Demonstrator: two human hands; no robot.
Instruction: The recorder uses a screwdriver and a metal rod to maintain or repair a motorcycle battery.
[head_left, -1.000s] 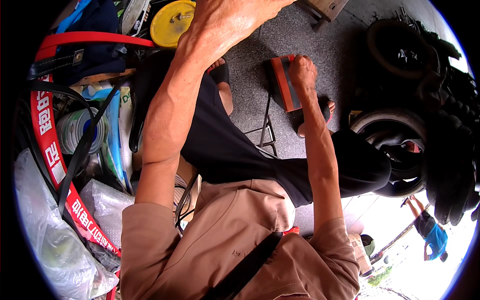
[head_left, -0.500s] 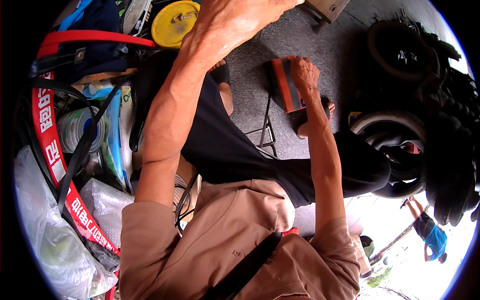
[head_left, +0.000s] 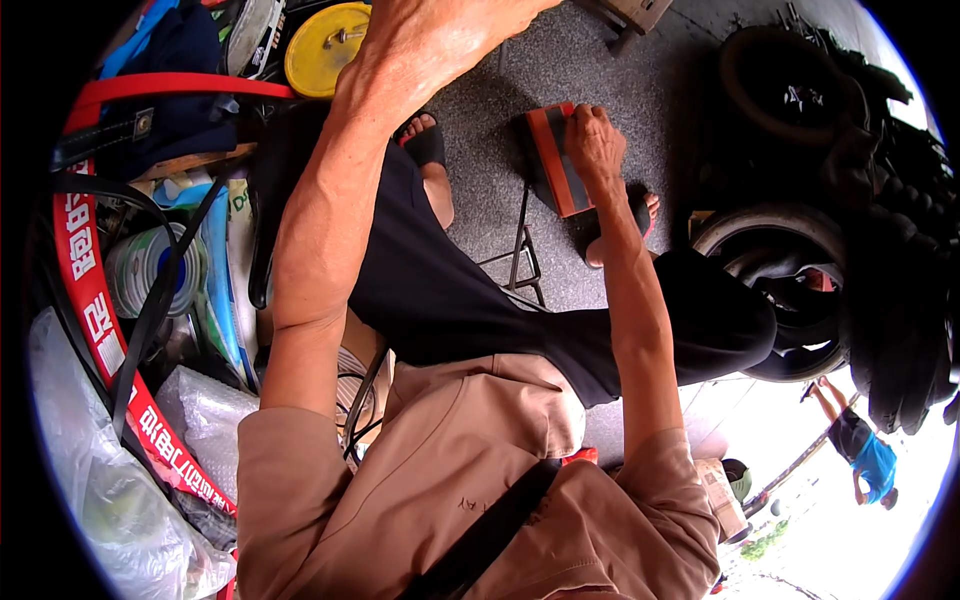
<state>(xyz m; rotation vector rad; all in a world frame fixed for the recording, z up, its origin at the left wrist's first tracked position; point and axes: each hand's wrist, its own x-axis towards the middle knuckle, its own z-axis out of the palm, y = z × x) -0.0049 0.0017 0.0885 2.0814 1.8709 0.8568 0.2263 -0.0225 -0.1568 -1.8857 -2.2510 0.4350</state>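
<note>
My left arm stretches up to the far edge of the view, where my left hand (head_left: pixel 450 35) is cut off; its fingers lie out of sight. My right hand (head_left: pixel 596 145) is closed at the right edge of an orange and dark grey box (head_left: pixel 558 165), knuckles up. The fingertips are hidden behind the knuckles. The box is held tilted above the floor, between my two sandalled feet. A thin metal stand (head_left: pixel 527 262) shows just below it, between my legs.
At the left are a yellow round lid (head_left: pixel 325 50) with small metal parts on it, a red strap (head_left: pixel 95 290), a clear tub (head_left: pixel 160 270) and plastic bags (head_left: pixel 120 480). Tyres (head_left: pixel 775 235) pile up at right. A wooden stool (head_left: pixel 635 12) stands far off. A person in blue (head_left: pixel 875 465) is outside.
The whole view has shifted slightly. My left hand has moved a little further left along the top edge. My right hand stays at the box.
</note>
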